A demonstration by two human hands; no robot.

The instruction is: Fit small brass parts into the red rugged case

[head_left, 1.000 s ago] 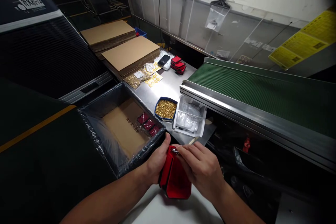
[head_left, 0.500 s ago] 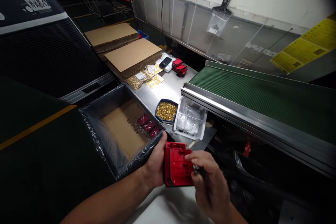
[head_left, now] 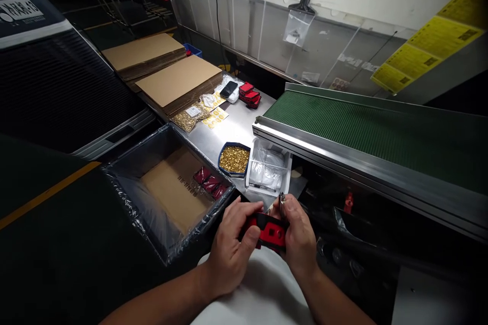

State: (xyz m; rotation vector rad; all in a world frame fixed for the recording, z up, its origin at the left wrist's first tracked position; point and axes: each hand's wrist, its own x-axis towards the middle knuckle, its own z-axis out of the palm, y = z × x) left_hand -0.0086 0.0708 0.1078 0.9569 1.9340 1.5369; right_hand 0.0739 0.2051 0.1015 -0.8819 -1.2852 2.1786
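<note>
Head view shows a flat red plastic part (head_left: pixel 269 230), rigid and glossy with moulded ribs, clamped between both hands just above a white cloth-covered lap. Left hand (head_left: pixel 232 244) grips its left end, thumb lying across the top face; right hand (head_left: pixel 297 236) closes round its right end and also pinches a small metal tool (head_left: pixel 281 200) that sticks upward. Its long axis runs left to right, seen nearly edge-on. Just beyond the hands sit a blue dish of brass-coloured granular bits (head_left: pixel 234 159) and a clear plastic tray (head_left: pixel 267 168) on the steel tabletop (head_left: pixel 236 127). Left of them stands a film-lined cardboard box (head_left: pixel 168 188) holding several red pieces. A ribbed green conveyor belt (head_left: pixel 373 132) runs to the right.
</note>
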